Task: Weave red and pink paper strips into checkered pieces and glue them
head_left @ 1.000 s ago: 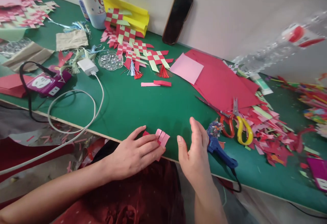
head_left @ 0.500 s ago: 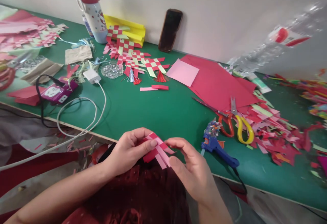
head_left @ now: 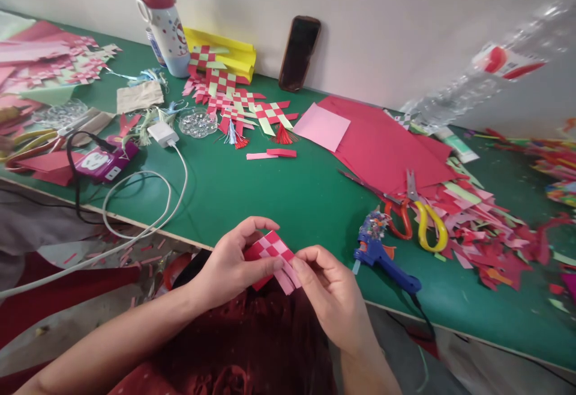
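Note:
Over my lap, in front of the table's edge, is a woven paper piece [head_left: 270, 246] with a red and pink checker pattern and loose pink strips at its lower right. My left hand [head_left: 238, 258] grips it from the left, thumb on top and forefinger raised behind. My right hand [head_left: 326, 284] pinches its right edge by the strips between thumb and forefinger. Beyond my hands lie a short red paper strip [head_left: 281, 153] and a pink strip [head_left: 261, 156]. Several finished red and green woven pieces [head_left: 270, 113] with tassels lie farther back.
On the right are a blue glue gun [head_left: 382, 260], yellow-handled scissors [head_left: 429, 227], red paper sheets [head_left: 387, 143] and paper scraps [head_left: 490, 233]. A phone [head_left: 300, 53] leans on the wall. On the left are a bottle [head_left: 166, 29], a purple power block [head_left: 107, 159] and a white cable [head_left: 184, 173].
The woven piece has turned so more of its checker face shows. My right fingers have closed on its strips. At far left, another pair of scissors has shifted toward the purple block.

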Tool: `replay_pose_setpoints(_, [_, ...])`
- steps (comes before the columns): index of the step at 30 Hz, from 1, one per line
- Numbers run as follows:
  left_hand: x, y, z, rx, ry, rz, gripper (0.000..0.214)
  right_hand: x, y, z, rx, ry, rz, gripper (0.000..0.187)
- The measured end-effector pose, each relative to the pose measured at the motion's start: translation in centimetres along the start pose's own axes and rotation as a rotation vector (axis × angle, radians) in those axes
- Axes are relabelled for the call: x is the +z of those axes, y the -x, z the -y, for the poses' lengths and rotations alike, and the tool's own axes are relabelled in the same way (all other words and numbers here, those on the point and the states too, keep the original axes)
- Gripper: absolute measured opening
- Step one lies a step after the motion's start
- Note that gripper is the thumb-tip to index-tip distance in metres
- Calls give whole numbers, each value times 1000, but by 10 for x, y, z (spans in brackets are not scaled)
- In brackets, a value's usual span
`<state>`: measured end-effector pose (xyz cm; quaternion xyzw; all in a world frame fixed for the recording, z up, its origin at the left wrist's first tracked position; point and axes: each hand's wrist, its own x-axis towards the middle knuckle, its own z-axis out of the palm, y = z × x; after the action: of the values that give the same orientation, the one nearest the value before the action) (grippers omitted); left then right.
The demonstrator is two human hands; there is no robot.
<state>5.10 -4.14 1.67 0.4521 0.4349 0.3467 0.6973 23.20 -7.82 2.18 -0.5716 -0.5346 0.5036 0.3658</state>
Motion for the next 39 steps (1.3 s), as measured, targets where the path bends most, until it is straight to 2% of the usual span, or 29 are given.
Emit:
replay_pose_setpoints(11, [1, -2, 3, 22, -20, -33, 44, -1, -3, -4, 4, 7, 6, 31])
replay_pose_setpoints(17, [-1, -2, 2, 55, -70, -43, 41, 1, -5, -2, 84, -36, 56, 33])
replay_pose_setpoints(22, [-13, -1, -3, -6, -90, 118, 38, -3, -5, 2, 79, 32, 87, 33])
replay_pose_setpoints(24, [-17, -3, -6, -18, -79, 145, 33, -4, -4, 2, 85, 42, 125, 32])
replay_pose_setpoints(31, [-18, -8, -9, 18, -202, 64, 29, -1, -5, 2, 98, 26, 189, 30])
replay_pose_setpoints(35, [-16, -10, -6, 25, -184, -4, 31, -2, -6, 2, 90, -35, 161, 36])
replay_pose_setpoints(39, [-17, -12, -3, 9, -135, -41, 33, -2, -6, -2, 137, -126, 207, 36])
